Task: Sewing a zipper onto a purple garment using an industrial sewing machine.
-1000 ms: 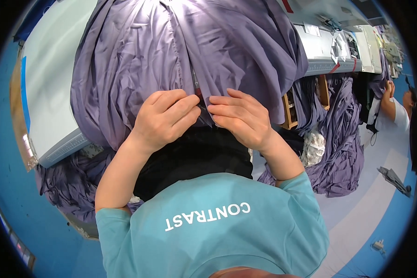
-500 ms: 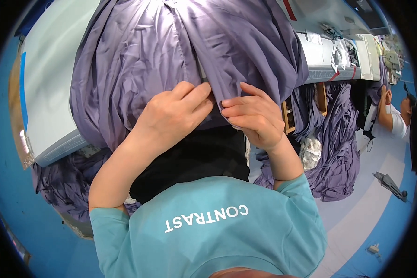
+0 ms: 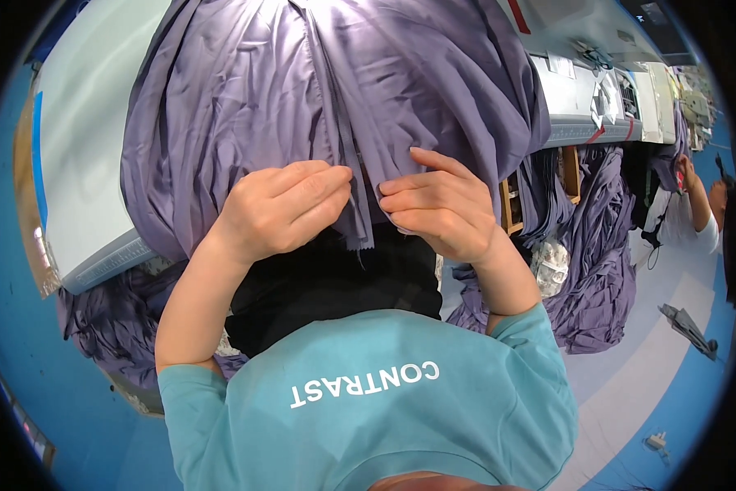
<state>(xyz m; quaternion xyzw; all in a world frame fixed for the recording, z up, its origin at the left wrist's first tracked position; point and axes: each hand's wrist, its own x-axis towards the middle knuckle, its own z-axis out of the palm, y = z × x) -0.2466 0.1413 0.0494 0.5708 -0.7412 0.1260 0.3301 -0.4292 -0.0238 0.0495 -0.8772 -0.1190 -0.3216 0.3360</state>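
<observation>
We cannot follow the purple cloth point(image 3: 245, 98) to its far end: the upper edge of the view cuts it off, and a bright glare washes out its top middle. Our left hand point(image 3: 282, 209) covers its own thumb, so the contact there is hidden.

The cloth is smooth and slightly shiny, gathered into many soft folds that fan out from the top. A seam runs down near its middle beside a long narrow opening, and a thin strip point(image 3: 360, 233) of the same purple hangs there, its lower end cut in a zigzag with a loose thread.

The cloth lies over the table point(image 3: 90, 172) and drops toward our lap, in front of both hands. Our left hand seems to be pinching it just left of the strip. Our right hand point(image 3: 441, 204) grasps the flap right of the opening, fingers on top. The strip's end hangs between the hands, above our black clothing point(image 3: 335, 274).
</observation>
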